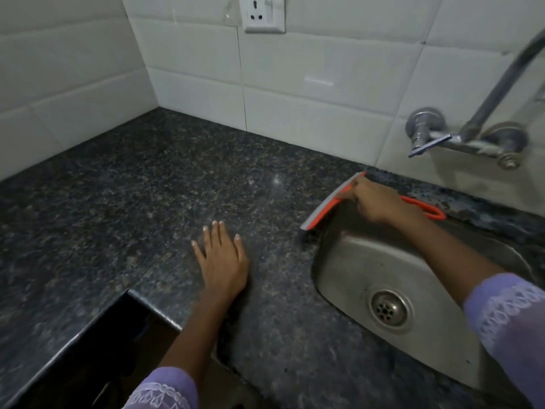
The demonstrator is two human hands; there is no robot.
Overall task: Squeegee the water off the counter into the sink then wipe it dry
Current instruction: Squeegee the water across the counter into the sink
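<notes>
Orange squeegee (327,203) is gripped by the right hand (380,202), its blade's long axis lying along the sink (354,261) rim at the desk (177,187) edge. The left hand (222,261) rests flat, fingers spread, well apart from it.

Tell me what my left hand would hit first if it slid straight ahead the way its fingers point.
Probably nothing soon: the left hand lies flat on the counter, fingers pointing at bare granite. The tiled wall looks like the first stop, though depth is unclear.
</notes>
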